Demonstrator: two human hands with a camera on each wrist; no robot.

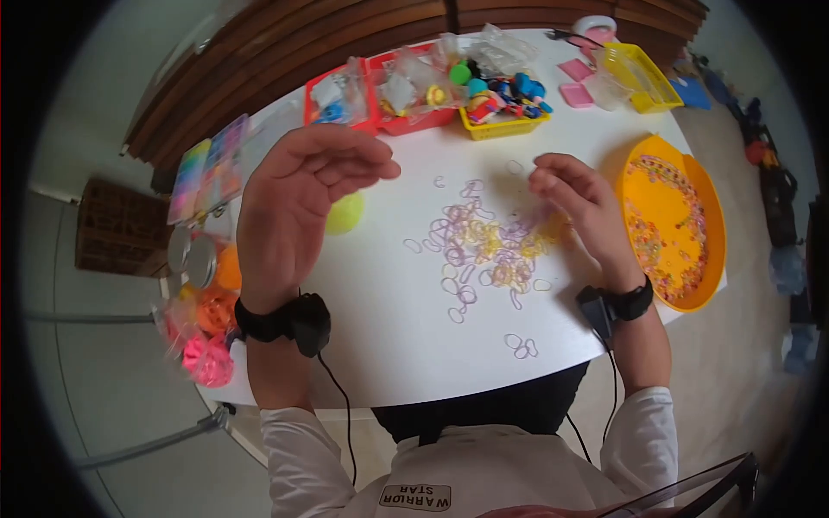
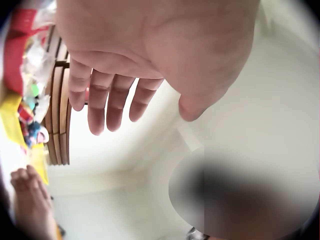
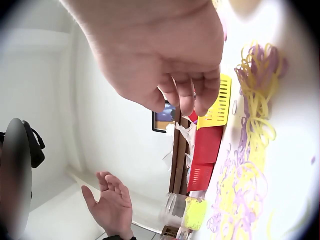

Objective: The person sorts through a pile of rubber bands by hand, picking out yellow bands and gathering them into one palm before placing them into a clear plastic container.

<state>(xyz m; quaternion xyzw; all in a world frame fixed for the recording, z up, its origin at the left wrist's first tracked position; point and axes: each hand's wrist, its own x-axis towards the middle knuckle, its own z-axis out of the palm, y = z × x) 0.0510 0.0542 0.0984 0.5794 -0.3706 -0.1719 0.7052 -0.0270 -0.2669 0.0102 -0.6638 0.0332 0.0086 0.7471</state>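
My left hand (image 1: 289, 203) is raised over the left side of the white table (image 1: 371, 345), palm turned inward. In the left wrist view its fingers (image 2: 117, 102) are extended and hold nothing. A yellow-green round thing (image 1: 345, 214) lies partly hidden behind this hand. Over the right part of the table hovers my right hand (image 1: 587, 207), its fingers (image 3: 186, 97) loosely bent around nothing. Between the hands spreads a loose pile of purple and yellow rubber bands (image 1: 484, 242), nearest to the right hand. A few stray bands (image 1: 521, 346) lie toward the front edge.
A yellow-orange tray (image 1: 635, 164) of small beads stands at the right. Along the back are red baskets (image 1: 414, 125) with plastic bags, a yellow basket (image 1: 505, 129) of small colourful items and another yellow basket (image 1: 661, 86). Divided colour boxes (image 1: 207, 168) and jars (image 1: 201, 262) line the left.
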